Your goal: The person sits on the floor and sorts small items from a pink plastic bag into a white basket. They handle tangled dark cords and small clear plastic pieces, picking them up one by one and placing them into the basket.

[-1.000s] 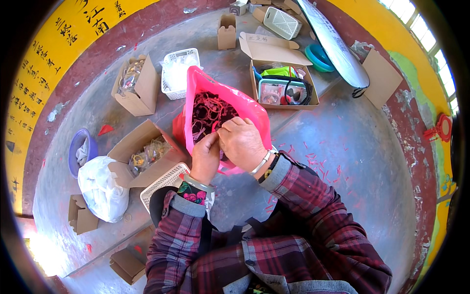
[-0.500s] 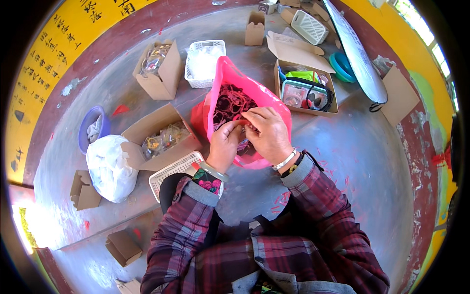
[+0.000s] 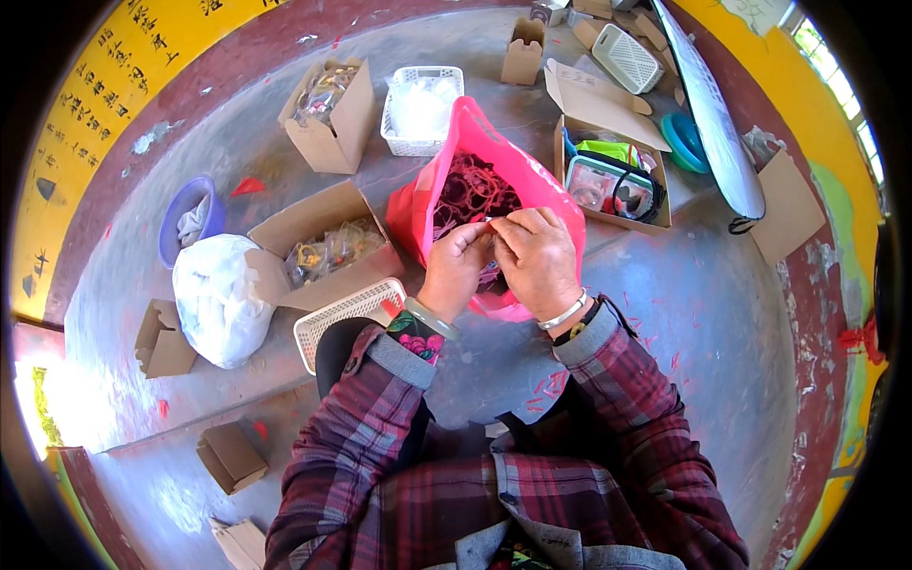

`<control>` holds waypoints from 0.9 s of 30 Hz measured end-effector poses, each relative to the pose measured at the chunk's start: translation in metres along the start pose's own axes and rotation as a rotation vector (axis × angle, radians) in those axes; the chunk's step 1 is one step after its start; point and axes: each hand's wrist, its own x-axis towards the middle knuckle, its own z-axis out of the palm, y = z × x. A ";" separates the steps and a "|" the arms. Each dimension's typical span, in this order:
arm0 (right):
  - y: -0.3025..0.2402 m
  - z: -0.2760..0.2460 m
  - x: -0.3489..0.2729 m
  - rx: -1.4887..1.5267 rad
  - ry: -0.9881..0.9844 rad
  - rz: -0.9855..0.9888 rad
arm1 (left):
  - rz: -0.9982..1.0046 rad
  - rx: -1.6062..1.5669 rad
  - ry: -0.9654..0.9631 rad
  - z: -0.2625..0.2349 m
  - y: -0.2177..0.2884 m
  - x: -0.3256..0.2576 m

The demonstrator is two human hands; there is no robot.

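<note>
- Left hand (image 3: 454, 269) and right hand (image 3: 540, 261): fingertips pinched together on a small piece (image 3: 490, 220), kind unclear; looks mid-piece.
- Pink plastic bag (image 3: 545, 180), 12 o'clock, mouth open: plenty of dark-red loops (image 3: 475, 185) inside; finished or not, can't tell.
- Cardboard box (image 3: 356, 276), 9 o'clock: clear packets (image 3: 331, 252).
- Vs 0.5 s ago: hands still together; bag shifted toward 3 o'clock in view.

widest way in is on my right

i have a broad stretch of floor (image 3: 727, 313) right of the pink bag (image 3: 413, 211), only flat red scraps (image 3: 553, 385) on it. left, a perforated tray (image 3: 347, 310), an open cardboard box (image 3: 350, 277) and a white plastic bag (image 3: 218, 302) crowd my path. from above, the hands (image 3: 538, 260) cover the near part of the pink bag's mouth; its far part gapes.
</note>
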 end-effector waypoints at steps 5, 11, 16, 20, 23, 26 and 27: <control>0.001 0.001 0.000 -0.003 -0.025 0.011 | 0.057 0.111 -0.003 -0.002 -0.002 -0.001; 0.002 0.000 -0.001 -0.001 -0.046 0.025 | 0.093 0.200 -0.009 -0.002 0.002 -0.001; 0.002 0.001 -0.002 -0.013 -0.049 0.020 | 0.080 0.202 -0.009 -0.003 0.002 0.000; 0.000 -0.001 -0.001 -0.020 -0.060 0.023 | 0.065 0.193 0.004 -0.002 0.004 -0.001; 0.000 -0.002 -0.001 -0.027 -0.062 0.020 | 0.067 0.205 0.020 -0.001 0.003 0.000; -0.002 -0.003 0.000 -0.025 -0.065 0.021 | 0.076 0.243 0.024 -0.003 0.003 0.000; -0.003 -0.004 0.000 -0.021 -0.066 0.022 | 0.079 0.259 0.023 -0.004 0.004 0.000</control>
